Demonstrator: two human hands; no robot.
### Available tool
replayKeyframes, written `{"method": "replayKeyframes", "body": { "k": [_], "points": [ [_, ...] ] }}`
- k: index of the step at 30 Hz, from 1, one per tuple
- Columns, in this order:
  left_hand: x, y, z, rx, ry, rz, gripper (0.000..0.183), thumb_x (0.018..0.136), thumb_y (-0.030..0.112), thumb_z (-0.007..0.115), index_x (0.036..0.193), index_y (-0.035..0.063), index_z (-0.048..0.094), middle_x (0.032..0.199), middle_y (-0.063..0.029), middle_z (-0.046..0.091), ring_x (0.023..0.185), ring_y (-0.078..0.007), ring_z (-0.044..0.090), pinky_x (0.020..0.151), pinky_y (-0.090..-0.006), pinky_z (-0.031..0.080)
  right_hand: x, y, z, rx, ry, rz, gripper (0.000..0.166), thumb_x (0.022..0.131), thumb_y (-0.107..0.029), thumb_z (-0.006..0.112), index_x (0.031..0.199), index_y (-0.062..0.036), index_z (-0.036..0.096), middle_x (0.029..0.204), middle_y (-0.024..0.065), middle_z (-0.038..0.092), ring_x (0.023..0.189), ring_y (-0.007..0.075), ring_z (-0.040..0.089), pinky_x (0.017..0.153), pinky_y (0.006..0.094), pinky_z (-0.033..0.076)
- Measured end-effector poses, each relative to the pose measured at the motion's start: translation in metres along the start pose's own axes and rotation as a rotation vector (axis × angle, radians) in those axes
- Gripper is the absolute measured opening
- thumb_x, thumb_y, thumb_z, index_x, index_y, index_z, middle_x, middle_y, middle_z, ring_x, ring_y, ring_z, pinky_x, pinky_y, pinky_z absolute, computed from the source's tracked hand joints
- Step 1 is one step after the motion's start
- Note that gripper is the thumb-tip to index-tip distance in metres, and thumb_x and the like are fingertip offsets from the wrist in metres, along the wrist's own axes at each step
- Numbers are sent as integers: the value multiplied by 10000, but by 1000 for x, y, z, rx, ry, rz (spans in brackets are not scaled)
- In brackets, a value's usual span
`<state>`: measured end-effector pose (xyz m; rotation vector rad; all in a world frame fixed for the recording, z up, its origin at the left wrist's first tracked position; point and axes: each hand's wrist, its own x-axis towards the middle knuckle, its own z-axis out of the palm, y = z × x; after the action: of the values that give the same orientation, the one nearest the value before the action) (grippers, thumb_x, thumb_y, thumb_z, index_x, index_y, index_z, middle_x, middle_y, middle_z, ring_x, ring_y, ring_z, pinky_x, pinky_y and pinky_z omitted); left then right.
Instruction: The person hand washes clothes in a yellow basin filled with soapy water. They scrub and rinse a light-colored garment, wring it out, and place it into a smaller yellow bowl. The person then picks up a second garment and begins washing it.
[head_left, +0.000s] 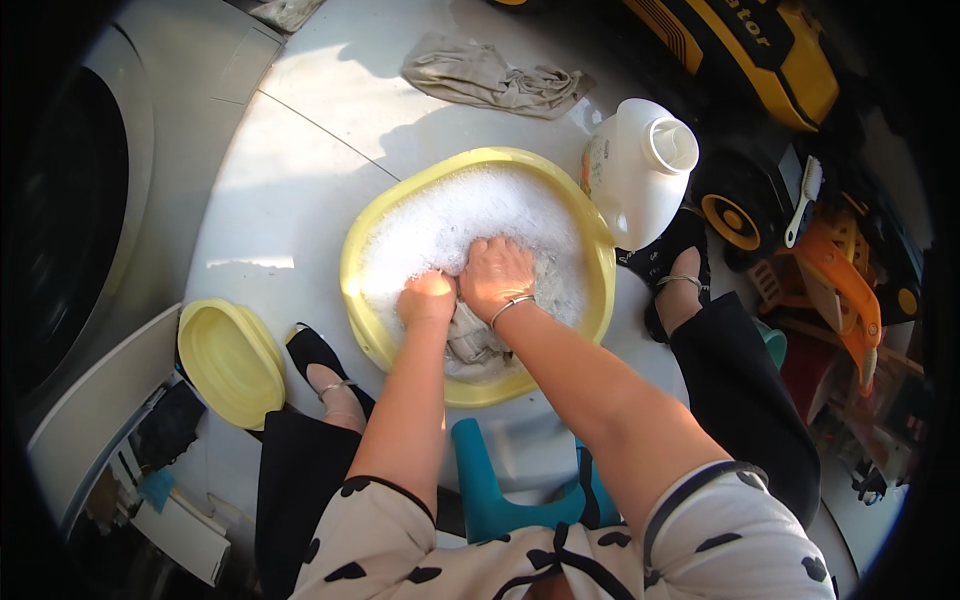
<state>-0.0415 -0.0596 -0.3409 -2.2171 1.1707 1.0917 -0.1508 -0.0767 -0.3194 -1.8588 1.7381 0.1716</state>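
Observation:
A yellow plastic basin on the floor in front of me holds water under thick white suds. Inside it, a wet greyish-beige cloth is bunched up and partly covered by foam. My left hand is curled on the cloth's left side, its fingertips hidden in the suds. Close beside it, my right hand, below a bangle, grips the same cloth with knuckles up. A white plastic jug without a cap stands against the basin's right rim.
A crumpled beige garment lies on the floor beyond the basin. A smaller yellow basin is at left, near a front-loading washing machine. To the right are a yellow-black ride-on toy and a white scrubbing brush. A teal stool is below me.

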Motion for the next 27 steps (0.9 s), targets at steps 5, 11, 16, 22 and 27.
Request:
{"method": "replayKeyframes", "body": {
  "k": [5, 11, 16, 22, 27],
  "points": [
    [5, -26, 10, -195, 155, 172, 416, 850, 357, 562, 1144, 75, 644, 1200, -198, 601, 1077, -379, 587, 930, -415, 467, 6, 10, -17, 67, -211, -42, 304, 860, -202, 485, 1027, 9, 627, 967, 236, 651, 900, 407, 612, 821, 461, 465],
    [-57, -43, -18, -1839, 44, 342, 400, 860, 156, 589, 1201, -49, 546, 1077, -174, 634, 1029, -353, 600, 899, -472, 477, -36, 58, -39, 576, 227, -145, 387, 892, -220, 459, 1148, 50, 565, 1054, 296, 589, 1015, 462, 527, 923, 465, 416],
    [-101, -59, -41, -2240, -389, 266, 419, 956, 209, 407, 1271, -62, 466, 1260, -209, 545, 1155, -360, 536, 1000, -511, 419, -84, 54, -72, 477, 82, -235, 443, 806, -262, 619, 1174, -17, 590, 1086, 212, 609, 1069, 387, 537, 970, 410, 410],
    [-119, -58, -40, -2258, -247, 365, 454, 948, 300, 485, 1235, -51, 483, 1227, -201, 560, 1140, -358, 542, 985, -497, 435, -87, 59, -87, 538, 113, -209, 267, 798, -222, 636, 1007, -57, 652, 1002, 162, 632, 981, 343, 574, 881, 410, 455],
    [-119, -60, -45, -1751, 224, 228, 376, 872, 197, 643, 1152, 6, 481, 1085, -139, 582, 1015, -258, 578, 909, -401, 470, -54, 74, -98, 1505, 178, 136, 201, 880, -190, 572, 935, 2, 600, 842, 1, 594, 802, 82, 527, 788, 261, 442]
  ]
}}
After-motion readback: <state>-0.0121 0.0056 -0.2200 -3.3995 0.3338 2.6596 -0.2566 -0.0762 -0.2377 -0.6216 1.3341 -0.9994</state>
